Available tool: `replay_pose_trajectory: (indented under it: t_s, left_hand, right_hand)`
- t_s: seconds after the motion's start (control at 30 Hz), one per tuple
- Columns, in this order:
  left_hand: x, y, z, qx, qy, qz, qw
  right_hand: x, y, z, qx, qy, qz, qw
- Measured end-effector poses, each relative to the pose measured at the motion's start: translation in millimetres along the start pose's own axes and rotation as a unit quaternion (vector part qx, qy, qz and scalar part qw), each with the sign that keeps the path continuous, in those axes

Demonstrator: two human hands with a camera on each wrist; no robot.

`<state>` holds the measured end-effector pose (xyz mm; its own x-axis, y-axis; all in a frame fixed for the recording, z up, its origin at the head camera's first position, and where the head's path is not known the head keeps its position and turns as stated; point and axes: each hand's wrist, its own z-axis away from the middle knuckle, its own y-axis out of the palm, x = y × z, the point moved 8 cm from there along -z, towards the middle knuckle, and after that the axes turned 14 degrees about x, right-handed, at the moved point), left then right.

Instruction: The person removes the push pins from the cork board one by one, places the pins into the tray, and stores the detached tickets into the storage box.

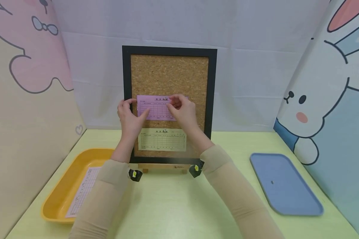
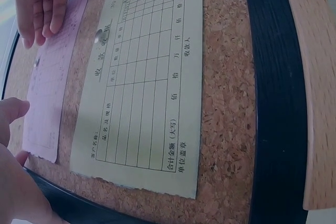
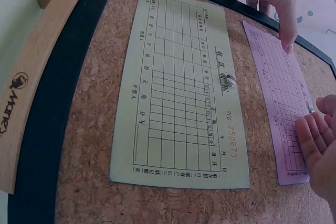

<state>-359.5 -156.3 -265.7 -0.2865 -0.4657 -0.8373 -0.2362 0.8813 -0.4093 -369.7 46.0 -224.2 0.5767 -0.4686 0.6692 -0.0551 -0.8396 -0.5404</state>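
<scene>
On the near side of the table, both sleeves reach forward between the yellow tray (image 1: 59,199) with a paper form and the blue tray (image 1: 287,186). Further on, the cork board (image 1: 169,71) stands on a small wooden easel (image 1: 164,166); a pale green receipt (image 1: 162,139) is pinned low, and the pink receipt (image 1: 155,108) lies above it. The left hand (image 1: 131,116) presses straight fingers on the pink receipt's left edge. The right hand (image 1: 183,109) pinches the pushpin (image 1: 166,98) at its top. I judge this is the pinning or unpinning step; the next move needs steady paper.
</scene>
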Motion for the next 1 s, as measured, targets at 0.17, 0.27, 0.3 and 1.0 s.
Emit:
replay_pose_trajectory:
  t_s: [0.17, 0.27, 0.3, 1.0]
  left_hand:
    - [0.6, -0.5, -2.8, -0.006, -0.013, 0.009, 0.9999]
    - [1.0, -1.3, -4.1, -0.009, -0.022, 0.015, 0.9996]
    - [1.1, -1.4, -4.5, -0.01, -0.024, 0.015, 0.9996]
    - [3.2, -0.9, -1.0, -0.046, -0.052, -0.009, 0.9976]
  right_hand:
    - [1.8, 2.7, -5.6, -0.006, -0.006, 0.039, 0.9992]
    - [3.5, 3.9, -7.2, -0.012, -0.001, 0.074, 0.9972]
    - [3.8, 4.1, -7.6, -0.014, 0.004, 0.088, 0.996]
    - [10.1, 4.4, -14.1, -0.047, 0.079, 0.222, 0.9707]
